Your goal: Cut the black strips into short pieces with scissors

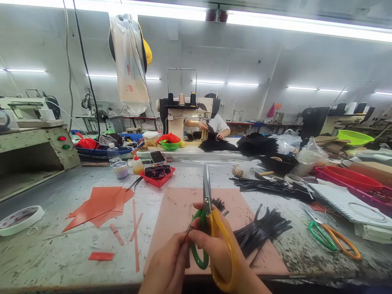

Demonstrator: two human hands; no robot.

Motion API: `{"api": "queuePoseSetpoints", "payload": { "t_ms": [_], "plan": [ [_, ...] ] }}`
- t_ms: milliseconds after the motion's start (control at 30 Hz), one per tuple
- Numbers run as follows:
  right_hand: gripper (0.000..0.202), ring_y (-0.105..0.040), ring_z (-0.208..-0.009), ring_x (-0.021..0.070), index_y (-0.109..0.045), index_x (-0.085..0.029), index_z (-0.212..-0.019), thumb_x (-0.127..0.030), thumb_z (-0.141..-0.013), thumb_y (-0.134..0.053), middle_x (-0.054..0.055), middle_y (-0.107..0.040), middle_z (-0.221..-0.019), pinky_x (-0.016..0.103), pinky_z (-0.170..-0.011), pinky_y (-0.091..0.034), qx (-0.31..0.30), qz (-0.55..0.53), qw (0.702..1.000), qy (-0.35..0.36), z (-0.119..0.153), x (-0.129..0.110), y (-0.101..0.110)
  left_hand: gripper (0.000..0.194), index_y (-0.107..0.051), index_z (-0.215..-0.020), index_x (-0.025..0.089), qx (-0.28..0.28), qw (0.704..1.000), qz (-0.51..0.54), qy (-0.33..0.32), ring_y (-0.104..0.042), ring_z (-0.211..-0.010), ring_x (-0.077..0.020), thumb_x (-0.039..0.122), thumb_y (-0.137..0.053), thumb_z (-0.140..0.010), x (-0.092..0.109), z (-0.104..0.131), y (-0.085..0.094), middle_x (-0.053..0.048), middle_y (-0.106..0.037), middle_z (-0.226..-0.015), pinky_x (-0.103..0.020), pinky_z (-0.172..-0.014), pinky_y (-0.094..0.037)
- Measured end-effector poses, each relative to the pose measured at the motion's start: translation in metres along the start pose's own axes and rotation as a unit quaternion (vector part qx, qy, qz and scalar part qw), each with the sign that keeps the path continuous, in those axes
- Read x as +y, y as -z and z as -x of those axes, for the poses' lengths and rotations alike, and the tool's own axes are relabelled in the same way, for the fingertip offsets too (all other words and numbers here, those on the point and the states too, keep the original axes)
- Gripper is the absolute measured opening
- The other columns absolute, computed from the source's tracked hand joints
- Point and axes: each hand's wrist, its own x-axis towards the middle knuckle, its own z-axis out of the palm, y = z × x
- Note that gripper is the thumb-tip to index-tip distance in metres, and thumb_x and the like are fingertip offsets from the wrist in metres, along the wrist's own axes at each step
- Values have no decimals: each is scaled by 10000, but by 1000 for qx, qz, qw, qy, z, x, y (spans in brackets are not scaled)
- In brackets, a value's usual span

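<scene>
The right hand (220,251) grips the scissors (210,228), fingers closed through the handles, blades pointing away. The left hand (168,265) pinches a thin black strip (187,232) just left of the handles, over the pink mat (177,208).

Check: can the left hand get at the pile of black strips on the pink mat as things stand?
Probably not directly: the left hand pinches a thin strip, and the right hand with its scissors sits between it and the black strips.
</scene>
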Motion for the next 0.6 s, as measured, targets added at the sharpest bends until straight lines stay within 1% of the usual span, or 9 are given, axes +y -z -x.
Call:
{"api": "queuePoseSetpoints", "payload": {
  "t_ms": [100,200,333,433,533,600],
  "plan": [
    [443,-569,-645,127,-553,-226,-1003,-155,-595,-711,-39,-574,-706,233,-591,-467,11,9,1000,6,0,2,-2,383,-608,-741,208,1,1000,-13,2,-441,-527,-152,544,-433,-794,3,-1,1,-2,-513,-562,-228,-471,-302],
    [432,-569,-643,132,-557,-227,-1011,-160,-610,-702,-35,-577,-714,233,-564,-464,20,33,999,33,1,4,-2,338,-600,-733,202,-8,1000,-7,-8,-450,-533,-146,497,-450,-807,5,-1,2,14,-488,-554,-227,-509,-327],
    [402,-557,-620,134,-552,-226,-1025,-178,-645,-674,-28,-573,-714,223,-495,-437,21,66,996,56,2,6,-3,298,-608,-799,201,-21,1000,14,-2,-455,-548,-147,452,-449,-819,6,-2,3,7,-527,-593,-224,-512,-337],
    [389,-559,-627,134,-553,-222,-1018,-174,-648,-666,-28,-571,-712,227,-511,-443,25,73,995,59,3,6,-4,299,-615,-797,198,-19,1000,11,-5,-464,-554,-150,447,-451,-819,4,-2,3,7,-521,-587,-226,-522,-341],
    [364,-557,-614,126,-552,-223,-1000,-177,-656,-662,-34,-569,-705,227,-526,-452,30,89,993,68,0,0,-1,295,-620,-805,203,-21,1000,2,6,-473,-558,-153,446,-453,-820,1,-1,2,10,-508,-567,-220,-497,-318],
    [349,-551,-596,117,-543,-230,-999,-192,-672,-660,-38,-568,-704,220,-510,-450,39,117,988,96,-7,-10,7,290,-623,-820,209,-27,999,-1,20,-476,-568,-156,445,-453,-820,-3,0,2,1,-522,-581,-215,-456,-282]
  ]
}}
